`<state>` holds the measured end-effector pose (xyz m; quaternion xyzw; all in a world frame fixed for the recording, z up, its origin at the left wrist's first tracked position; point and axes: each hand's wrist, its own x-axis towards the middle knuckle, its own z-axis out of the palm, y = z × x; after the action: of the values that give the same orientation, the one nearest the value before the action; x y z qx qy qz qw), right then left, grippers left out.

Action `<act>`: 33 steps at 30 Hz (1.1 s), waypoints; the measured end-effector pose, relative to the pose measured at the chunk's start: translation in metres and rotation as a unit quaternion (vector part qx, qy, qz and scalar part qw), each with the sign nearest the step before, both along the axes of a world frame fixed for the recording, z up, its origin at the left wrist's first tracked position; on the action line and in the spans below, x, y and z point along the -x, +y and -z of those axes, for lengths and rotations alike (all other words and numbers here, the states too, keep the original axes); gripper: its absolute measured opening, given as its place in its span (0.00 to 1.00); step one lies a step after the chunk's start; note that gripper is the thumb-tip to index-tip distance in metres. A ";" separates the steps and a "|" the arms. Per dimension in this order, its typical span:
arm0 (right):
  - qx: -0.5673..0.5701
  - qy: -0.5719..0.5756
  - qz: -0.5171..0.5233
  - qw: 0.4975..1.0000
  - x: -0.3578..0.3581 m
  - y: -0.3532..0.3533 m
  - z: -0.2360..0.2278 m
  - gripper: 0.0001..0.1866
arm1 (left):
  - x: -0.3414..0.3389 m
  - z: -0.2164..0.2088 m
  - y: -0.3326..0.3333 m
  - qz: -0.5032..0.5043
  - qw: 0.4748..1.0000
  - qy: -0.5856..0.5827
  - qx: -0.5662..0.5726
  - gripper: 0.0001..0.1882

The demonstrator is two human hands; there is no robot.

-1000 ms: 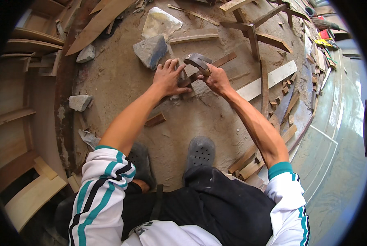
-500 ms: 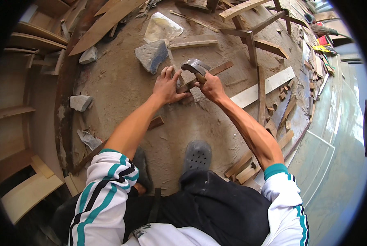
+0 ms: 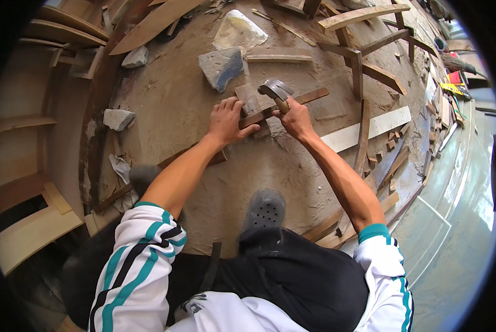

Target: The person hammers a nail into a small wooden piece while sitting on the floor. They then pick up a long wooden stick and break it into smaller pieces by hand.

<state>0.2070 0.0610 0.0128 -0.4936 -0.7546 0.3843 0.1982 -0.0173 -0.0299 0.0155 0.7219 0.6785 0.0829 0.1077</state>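
Observation:
My right hand [image 3: 296, 119] is closed round the wooden handle of a claw hammer [image 3: 274, 88], its metal head raised over the work. Below the hammer lies a narrow brown wooden strip [image 3: 314, 95], slanting up to the right. My left hand [image 3: 226, 122] grips the strip's left end, thumb on the near side and fingers on the far side. A short, flat wooden piece [image 3: 249, 99] meets the strip from beyond, beside my left fingertips. Whether a nail stands in the wood cannot be made out.
A grey stone block [image 3: 221, 67] sits beyond my hands, with another stone [image 3: 118, 119] at left. A wooden frame [image 3: 361, 61] stands at far right. A white board [image 3: 367, 128], a handsaw [image 3: 392, 166] and several offcuts lie right. My grey clog [image 3: 264, 209] is in front.
The view has shifted, so the scene sits further right. My left fingers lie flatter by the strip, and the flat piece beyond it shows more. The hammer stays in my right hand.

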 end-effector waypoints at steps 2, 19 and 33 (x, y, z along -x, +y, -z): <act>-0.005 -0.020 0.000 1.000 0.005 0.002 -0.006 0.21 | 0.004 -0.001 -0.006 -0.019 0.999 -0.011 0.050 0.38; -0.002 -0.036 0.128 0.991 -0.003 -0.092 -0.083 0.14 | 0.020 0.005 -0.024 0.005 0.985 -0.074 0.153 0.24; -0.016 -0.106 0.049 0.993 0.008 -0.098 -0.081 0.07 | 0.021 0.017 -0.016 -0.010 0.979 -0.110 0.173 0.19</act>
<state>0.1986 -0.0375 0.0938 -0.5649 -0.7523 0.3070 0.1437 -0.0387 -0.0460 -0.0019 0.6718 0.6742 0.0441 0.3038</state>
